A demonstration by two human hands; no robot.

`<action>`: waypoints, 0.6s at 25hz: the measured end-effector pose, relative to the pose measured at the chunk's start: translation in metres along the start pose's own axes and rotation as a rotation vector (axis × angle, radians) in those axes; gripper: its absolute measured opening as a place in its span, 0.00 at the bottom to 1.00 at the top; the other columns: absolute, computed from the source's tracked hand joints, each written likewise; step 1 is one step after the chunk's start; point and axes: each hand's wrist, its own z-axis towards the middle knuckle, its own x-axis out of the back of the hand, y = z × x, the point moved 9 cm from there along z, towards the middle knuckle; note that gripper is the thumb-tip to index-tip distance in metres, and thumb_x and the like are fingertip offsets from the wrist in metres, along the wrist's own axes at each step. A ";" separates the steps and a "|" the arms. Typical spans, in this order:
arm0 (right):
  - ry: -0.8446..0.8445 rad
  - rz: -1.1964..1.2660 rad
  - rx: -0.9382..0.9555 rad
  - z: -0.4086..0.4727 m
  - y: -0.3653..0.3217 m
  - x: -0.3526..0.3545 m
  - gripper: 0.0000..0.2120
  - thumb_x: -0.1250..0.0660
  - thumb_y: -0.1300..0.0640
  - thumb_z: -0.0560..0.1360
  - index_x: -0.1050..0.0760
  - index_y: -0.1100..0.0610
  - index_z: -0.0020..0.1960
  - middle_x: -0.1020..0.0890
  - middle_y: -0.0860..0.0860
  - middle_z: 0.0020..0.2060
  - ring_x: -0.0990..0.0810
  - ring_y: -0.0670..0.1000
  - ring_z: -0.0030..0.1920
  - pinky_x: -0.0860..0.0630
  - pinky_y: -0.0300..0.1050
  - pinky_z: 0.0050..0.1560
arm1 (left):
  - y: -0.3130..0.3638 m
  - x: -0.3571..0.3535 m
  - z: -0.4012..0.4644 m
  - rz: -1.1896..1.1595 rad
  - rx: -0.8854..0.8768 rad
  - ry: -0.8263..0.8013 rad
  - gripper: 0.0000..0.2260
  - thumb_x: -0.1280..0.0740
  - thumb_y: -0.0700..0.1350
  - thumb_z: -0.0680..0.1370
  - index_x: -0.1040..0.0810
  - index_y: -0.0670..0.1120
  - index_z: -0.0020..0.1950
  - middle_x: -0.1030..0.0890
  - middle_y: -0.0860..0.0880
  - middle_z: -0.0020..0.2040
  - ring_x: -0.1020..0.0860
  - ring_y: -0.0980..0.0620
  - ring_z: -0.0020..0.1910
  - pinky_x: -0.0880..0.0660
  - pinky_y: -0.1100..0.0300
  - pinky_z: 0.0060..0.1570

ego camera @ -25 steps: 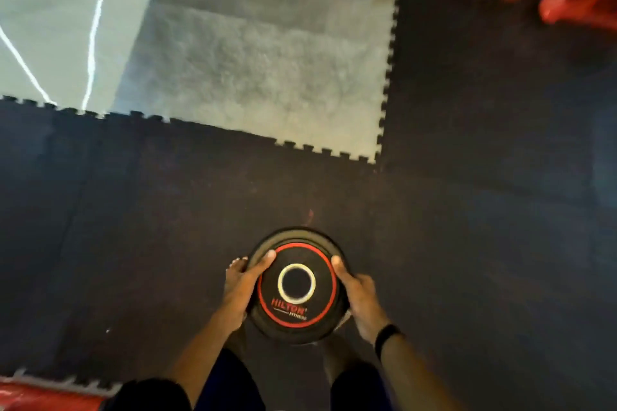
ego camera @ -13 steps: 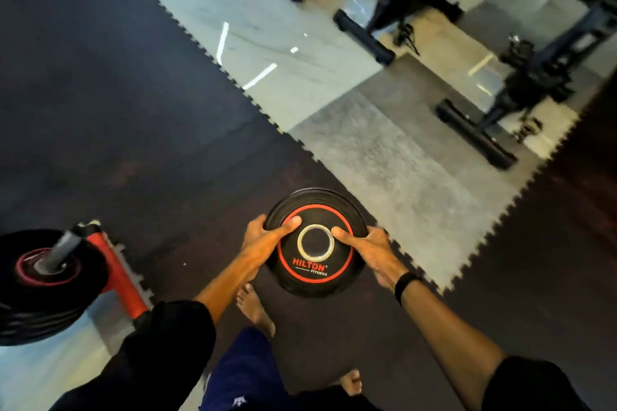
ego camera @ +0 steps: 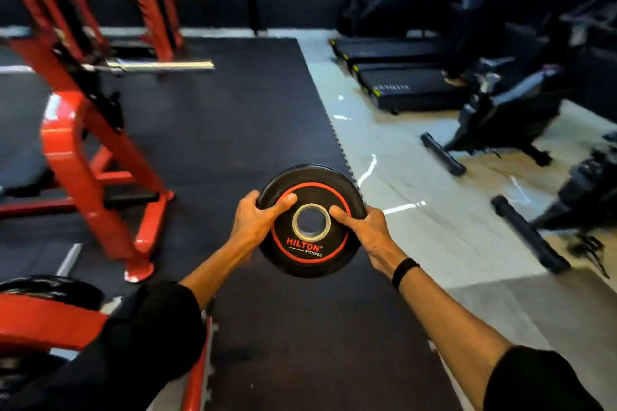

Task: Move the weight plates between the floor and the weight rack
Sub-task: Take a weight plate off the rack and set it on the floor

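Observation:
A black weight plate [ego camera: 310, 243] with a red ring, a metal-lined centre hole and "HILTON FITNESS" lettering is held in the air in front of me, face up. My left hand [ego camera: 253, 220] grips its left rim, thumb lying on the face. My right hand [ego camera: 364, 230] grips the right rim, thumb on the face near the hole. A black band sits on my right wrist. A red weight rack [ego camera: 43, 324] with dark plates on it is at the lower left corner, partly hidden by my left sleeve.
A red steel frame [ego camera: 93, 157] with a chrome bar [ego camera: 160, 66] stands at the left on the black rubber mat [ego camera: 233, 117]. Treadmills [ego camera: 400, 77] and exercise bikes [ego camera: 507, 110] stand on the pale floor at the right.
The plate has come up from near the floor to chest height in both hands. My view has swung left and lifted, bringing the red frame and treadmills into sight.

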 end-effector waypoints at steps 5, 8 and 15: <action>-0.233 0.005 0.212 0.128 -0.102 -0.071 0.22 0.21 0.52 0.67 0.19 0.61 0.57 0.13 0.55 0.49 0.14 0.53 0.50 0.17 0.45 0.48 | 0.063 0.059 0.103 0.014 -0.146 0.230 0.18 0.23 0.57 0.69 0.26 0.47 0.42 0.22 0.52 0.39 0.23 0.57 0.36 0.29 0.68 0.34; -0.380 -0.001 0.326 0.198 -0.153 -0.107 0.25 0.20 0.50 0.64 0.19 0.61 0.56 0.13 0.55 0.49 0.14 0.55 0.50 0.17 0.48 0.50 | 0.091 0.084 0.158 -0.025 -0.247 0.359 0.24 0.24 0.64 0.62 0.26 0.47 0.41 0.23 0.54 0.37 0.24 0.58 0.34 0.27 0.66 0.36; -0.783 -0.068 0.424 0.312 -0.238 -0.240 0.17 0.22 0.58 0.69 0.21 0.63 0.53 0.14 0.54 0.45 0.14 0.49 0.43 0.18 0.39 0.40 | 0.110 0.165 0.220 -0.127 -0.249 0.754 0.24 0.22 0.62 0.62 0.20 0.48 0.48 0.15 0.53 0.43 0.17 0.58 0.42 0.21 0.56 0.47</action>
